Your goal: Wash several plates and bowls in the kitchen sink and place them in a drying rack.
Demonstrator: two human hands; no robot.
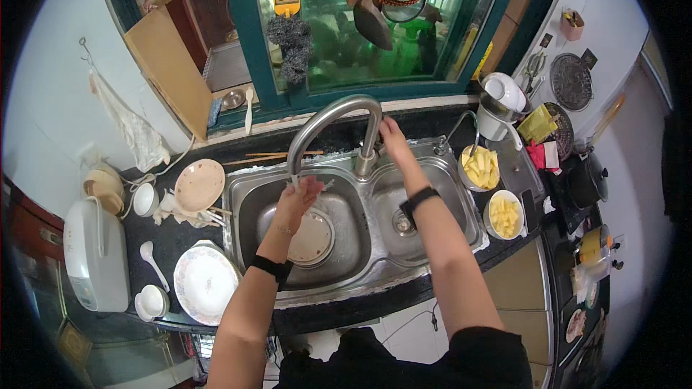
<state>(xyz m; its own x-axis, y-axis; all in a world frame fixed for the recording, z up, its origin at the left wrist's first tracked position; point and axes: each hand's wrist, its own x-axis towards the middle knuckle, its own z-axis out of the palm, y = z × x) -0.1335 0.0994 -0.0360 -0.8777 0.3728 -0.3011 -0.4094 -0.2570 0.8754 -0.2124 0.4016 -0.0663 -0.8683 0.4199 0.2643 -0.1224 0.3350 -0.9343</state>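
Note:
Under the spout of a curved steel faucet (335, 105), water falls on my left hand (303, 194), which is held over the left basin (351, 227) with fingers apart and nothing in it. Below that hand, stacked plates (309, 239) lie in the basin. My right hand (390, 132) reaches behind the faucet's base, near its lever; the fingertips are partly hidden, so its grip cannot be told. The right basin (438, 210), with a drain strainer, lies beneath my right forearm.
Left of the sink are white plates (206, 283), a tan plate (199, 185), a white ladle (154, 265), small bowls (153, 301) and a rice cooker (94, 259). To the right stand two bowls of cut yellow pieces (480, 168), a phone (529, 209), a thin tap (470, 119) and a black pot (586, 181).

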